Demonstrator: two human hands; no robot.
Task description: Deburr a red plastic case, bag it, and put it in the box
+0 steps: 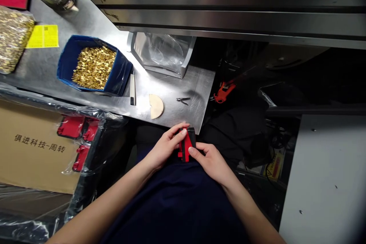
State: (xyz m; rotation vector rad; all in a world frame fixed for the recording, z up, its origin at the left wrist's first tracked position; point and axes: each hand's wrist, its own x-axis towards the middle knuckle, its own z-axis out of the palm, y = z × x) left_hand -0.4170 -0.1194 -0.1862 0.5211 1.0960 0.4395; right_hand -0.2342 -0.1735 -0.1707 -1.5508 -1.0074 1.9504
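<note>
Both hands hold a red and black plastic part [186, 145] above my lap, just off the table's front edge. My left hand [168, 141] grips its upper left side, with the thumb on the red face. My right hand [207, 158] pinches the lower right side, thumb on the front and fingers partly hidden behind. On the metal table close by lie nail clippers [183, 100] and a pale, roughly half-round disc [156, 106].
A blue bin [122, 72] of small brass pieces stands on the table [171, 87], with a box cutter [132, 89] beside it. Behind is a grey bin [185, 63] with plastic bags. Red parts [71, 126] lie in a plastic-lined box at left. Orange-handled pliers [224, 92] are at right.
</note>
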